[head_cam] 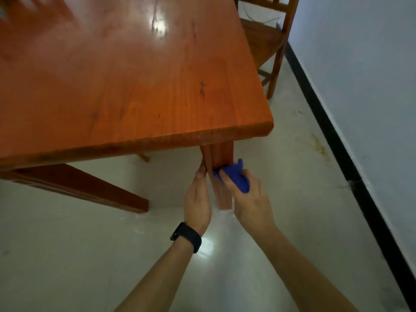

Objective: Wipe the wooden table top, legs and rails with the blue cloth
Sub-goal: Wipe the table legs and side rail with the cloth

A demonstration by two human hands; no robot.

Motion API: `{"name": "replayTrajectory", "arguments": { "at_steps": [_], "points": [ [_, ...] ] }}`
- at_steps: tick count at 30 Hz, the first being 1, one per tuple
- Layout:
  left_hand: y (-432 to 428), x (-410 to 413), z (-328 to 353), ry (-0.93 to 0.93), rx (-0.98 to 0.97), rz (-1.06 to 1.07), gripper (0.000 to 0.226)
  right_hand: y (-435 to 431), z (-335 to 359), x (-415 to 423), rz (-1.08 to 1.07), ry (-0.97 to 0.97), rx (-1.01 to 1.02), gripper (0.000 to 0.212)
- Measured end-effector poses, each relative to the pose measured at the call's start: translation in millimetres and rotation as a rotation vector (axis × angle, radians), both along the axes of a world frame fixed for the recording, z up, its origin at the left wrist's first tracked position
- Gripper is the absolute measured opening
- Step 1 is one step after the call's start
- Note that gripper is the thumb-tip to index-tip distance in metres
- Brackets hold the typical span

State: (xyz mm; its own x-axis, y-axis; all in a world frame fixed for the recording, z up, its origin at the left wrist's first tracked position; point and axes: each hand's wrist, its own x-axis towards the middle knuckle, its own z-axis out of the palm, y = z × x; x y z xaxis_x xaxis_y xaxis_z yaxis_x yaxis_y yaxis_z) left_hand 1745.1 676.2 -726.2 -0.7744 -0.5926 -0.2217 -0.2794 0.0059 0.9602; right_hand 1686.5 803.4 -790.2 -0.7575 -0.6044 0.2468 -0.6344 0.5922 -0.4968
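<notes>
Fingers and thumb of your right hand (249, 199) were bunched round the cloth (236, 180), pressing it against the leg (221, 192) at the near corner, a little below the top (135, 75). The cloth covered the leg's front face and stuck out past its right edge. Your left hand (197, 199) lay against the leg's left edge, thumb stretched up along the wood and touching it. Its other fingers were hidden behind the hand, so you could not tell whether they wrapped the leg. A black watch (186, 236) sat on that wrist. The leg stood on a pale floor (67, 255). A second leg (101, 190) showed under the top to the left, well apart. A chair (265, 41) stood beyond the top's right edge, near the wall (360, 64) with its black skirting (337, 158).
</notes>
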Motion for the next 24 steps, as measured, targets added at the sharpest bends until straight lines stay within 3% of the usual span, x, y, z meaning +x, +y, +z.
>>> {"name": "replayTrajectory", "arguments": {
  "at_steps": [2,4,8,11,14,16,20,22,24],
  "points": [
    [2,-4,-18,0.045,-0.024,0.015,0.047,23,-58,0,-0.024,-0.108,0.143,0.087],
    [4,-8,-30,0.094,-0.055,0.05,0.043,38,-86,0,-0.138,-0.177,0.076,0.083],
    [3,-19,-51,0.206,0.004,0.108,0.032,26,-48,-6,-0.023,0.118,-0.23,0.054],
    [-6,-28,-73,0.246,0.066,0.143,0.037,-7,0,-20,0.067,0.358,-0.409,0.055],
    [-12,-25,-96,0.302,0.026,0.122,0.041,-23,-19,-37,0.104,0.551,-0.347,0.06],
    [-14,-24,-110,0.372,-0.062,0.092,0.046,-17,-78,-44,0.189,0.63,-0.185,0.06],
    [-16,-27,-117,0.404,-0.076,0.068,0.043,14,-192,-26,0.265,0.268,0.182,0.061],
    [-16,-22,-109,0.356,-0.017,0.068,0.044,24,-185,-9,0.201,0.168,0.028,0.071],
    [-19,-17,-102,0.293,0.027,0.055,0.043,16,-132,-4,0.147,0.308,-0.165,0.075]
  ]
}}
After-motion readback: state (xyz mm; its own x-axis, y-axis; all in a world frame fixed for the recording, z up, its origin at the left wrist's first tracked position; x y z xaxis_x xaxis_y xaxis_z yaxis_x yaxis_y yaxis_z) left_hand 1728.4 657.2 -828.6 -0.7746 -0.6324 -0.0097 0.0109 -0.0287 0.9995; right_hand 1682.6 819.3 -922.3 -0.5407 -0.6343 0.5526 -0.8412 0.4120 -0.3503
